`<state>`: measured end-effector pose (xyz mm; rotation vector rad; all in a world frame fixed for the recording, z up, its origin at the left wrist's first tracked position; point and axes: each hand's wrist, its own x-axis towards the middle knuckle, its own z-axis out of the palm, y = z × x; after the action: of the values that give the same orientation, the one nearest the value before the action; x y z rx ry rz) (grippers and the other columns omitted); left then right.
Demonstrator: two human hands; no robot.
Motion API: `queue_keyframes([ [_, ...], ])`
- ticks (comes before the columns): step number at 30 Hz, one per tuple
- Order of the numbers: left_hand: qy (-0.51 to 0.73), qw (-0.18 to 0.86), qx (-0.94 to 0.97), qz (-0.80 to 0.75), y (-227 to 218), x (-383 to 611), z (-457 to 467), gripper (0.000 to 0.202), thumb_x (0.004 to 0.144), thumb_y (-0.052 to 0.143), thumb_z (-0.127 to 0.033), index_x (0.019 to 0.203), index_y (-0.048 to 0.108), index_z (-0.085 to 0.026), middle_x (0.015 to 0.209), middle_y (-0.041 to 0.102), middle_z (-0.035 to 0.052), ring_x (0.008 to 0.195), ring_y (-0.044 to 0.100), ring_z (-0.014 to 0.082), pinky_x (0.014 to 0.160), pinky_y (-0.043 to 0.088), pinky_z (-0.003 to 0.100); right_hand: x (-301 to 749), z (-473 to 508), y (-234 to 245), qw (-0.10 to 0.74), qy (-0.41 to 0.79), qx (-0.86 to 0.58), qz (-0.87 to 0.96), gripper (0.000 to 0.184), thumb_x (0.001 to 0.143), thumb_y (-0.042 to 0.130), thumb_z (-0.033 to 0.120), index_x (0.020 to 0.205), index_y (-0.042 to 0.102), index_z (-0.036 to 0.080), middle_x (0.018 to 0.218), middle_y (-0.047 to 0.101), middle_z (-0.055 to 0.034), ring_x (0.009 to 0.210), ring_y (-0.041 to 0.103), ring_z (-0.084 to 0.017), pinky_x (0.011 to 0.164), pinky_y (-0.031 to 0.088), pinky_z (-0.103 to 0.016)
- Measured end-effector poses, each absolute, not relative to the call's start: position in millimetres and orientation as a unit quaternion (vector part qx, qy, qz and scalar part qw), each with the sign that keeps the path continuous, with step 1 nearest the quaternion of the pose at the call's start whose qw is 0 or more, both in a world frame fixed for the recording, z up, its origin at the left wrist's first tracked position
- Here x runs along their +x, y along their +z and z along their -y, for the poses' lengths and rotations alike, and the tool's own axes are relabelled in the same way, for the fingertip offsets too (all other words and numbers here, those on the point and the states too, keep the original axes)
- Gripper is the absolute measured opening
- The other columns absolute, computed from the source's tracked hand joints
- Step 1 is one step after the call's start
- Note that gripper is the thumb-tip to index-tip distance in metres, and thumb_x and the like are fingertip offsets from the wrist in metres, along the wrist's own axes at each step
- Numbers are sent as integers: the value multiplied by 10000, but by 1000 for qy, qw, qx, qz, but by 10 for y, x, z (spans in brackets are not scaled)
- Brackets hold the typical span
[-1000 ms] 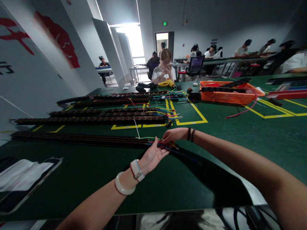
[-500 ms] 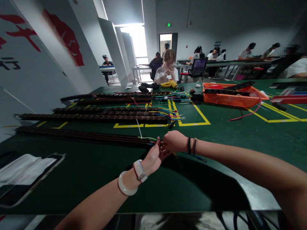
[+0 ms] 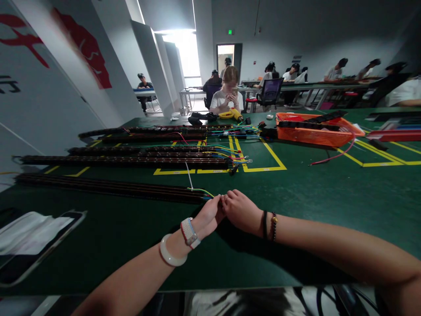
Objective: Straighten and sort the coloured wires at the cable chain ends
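A long dark strip lies across the green table in front of me, with coloured wires coming out of its right end. My left hand and my right hand meet at that end, fingers pinched together around the wire bundle. The wires are mostly hidden inside the two hands. A white zip tie sticks up from the strip just left of my hands.
More long strips with coloured wires lie further back. An orange tray stands at the back right, with a red wire trailing from it. A phone with white paper on it lies at the near left. A person sits opposite; others work behind.
My right hand has drawn back toward me and closed over the wire ends. My left hand went from open under the wires to pinched against the right hand.
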<state>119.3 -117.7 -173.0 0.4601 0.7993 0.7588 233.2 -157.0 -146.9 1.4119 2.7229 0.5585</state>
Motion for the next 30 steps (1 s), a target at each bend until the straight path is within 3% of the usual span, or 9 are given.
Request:
queue_keyframes([
  [3, 356, 841, 216, -346, -1752, 1194, 1159, 279, 896, 405, -131, 677, 577, -124, 617, 621, 27, 525, 561, 90, 549, 454, 201, 2518, 1630, -1330, -46, 121, 480, -868, 237, 911, 443, 268, 1027, 614, 152, 919, 617, -93, 836, 525, -190, 752, 352, -318],
  [7, 341, 861, 245, -287, -1796, 1175, 1137, 212, 883, 438, -146, 858, 641, -88, 867, 696, 102, 793, 649, 167, 799, 491, 289, 2785, 1729, -1200, -119, 89, 509, -848, 232, 922, 441, 341, 971, 614, 194, 899, 612, -55, 834, 526, -172, 788, 351, -306],
  [10, 337, 864, 254, -274, -1800, 1166, 1127, 197, 885, 449, -162, 921, 623, -76, 1054, 668, 149, 1000, 619, 211, 945, 436, 340, 2888, 1804, -1254, -130, 106, 490, -856, 273, 898, 473, 416, 961, 606, 186, 884, 609, -62, 825, 521, -179, 789, 356, -314],
  [14, 332, 873, 229, -275, -1775, 1165, 1125, 147, 889, 454, -183, 893, 575, -100, 1183, 603, 181, 1119, 563, 227, 1009, 389, 369, 2859, 1880, -1415, -116, 156, 444, -875, 380, 863, 490, 501, 1019, 587, 168, 914, 604, -78, 833, 508, -197, 790, 354, -337],
  [19, 317, 888, 198, -269, -1742, 1166, 1134, 163, 891, 439, -181, 751, 512, -143, 1212, 582, 181, 1170, 526, 237, 1054, 336, 378, 2722, 1935, -1559, -76, 224, 397, -887, 266, 897, 472, 344, 1017, 594, 140, 987, 592, -93, 873, 482, -208, 817, 340, -357],
  [25, 327, 871, 222, -292, -1728, 1192, 1142, 206, 908, 431, -215, 738, 509, -131, 1139, 618, 199, 1089, 585, 229, 998, 398, 349, 2621, 1979, -1661, -52, 245, 441, -862, 178, 876, 450, 165, 895, 623, 130, 926, 580, -91, 806, 468, -206, 724, 354, -354],
  [30, 310, 879, 223, -285, -1719, 1187, 1138, 275, 892, 475, -336, 736, 542, -120, 1052, 651, 195, 975, 633, 198, 897, 464, 277, 2601, 2040, -1536, -81, 256, 462, -845, 164, 874, 452, 165, 900, 613, 144, 853, 556, -90, 767, 454, -206, 693, 329, -354],
])
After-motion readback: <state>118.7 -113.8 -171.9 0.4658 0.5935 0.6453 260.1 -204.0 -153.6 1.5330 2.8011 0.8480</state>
